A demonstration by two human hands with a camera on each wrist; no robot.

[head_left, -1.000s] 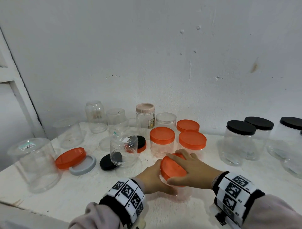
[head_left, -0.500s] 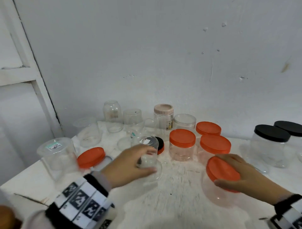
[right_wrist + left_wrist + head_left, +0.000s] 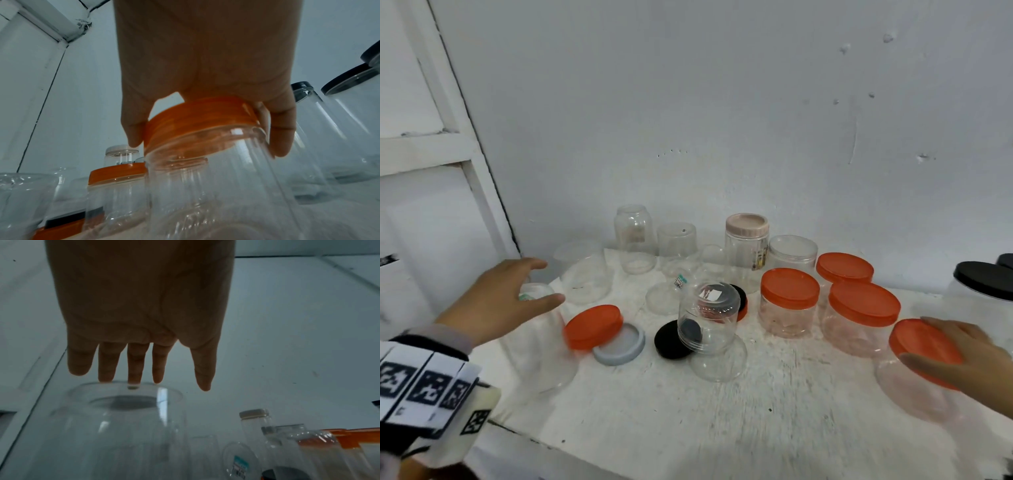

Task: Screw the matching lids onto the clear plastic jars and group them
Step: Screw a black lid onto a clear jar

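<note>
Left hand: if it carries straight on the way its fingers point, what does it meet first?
Probably the big upturned clear jar: the left hand's straight fingertips hover at its base. Whether they touch already is unclear.

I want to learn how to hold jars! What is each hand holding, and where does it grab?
The right hand grips a clear jar by its orange lid. The left hand holds nothing; its straight fingers reach over an upside-down jar.

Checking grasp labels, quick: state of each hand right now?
Left hand: open, fingers straight above the upturned clear jar, holding nothing.
Right hand: gripping the orange lid of a clear jar.
</note>
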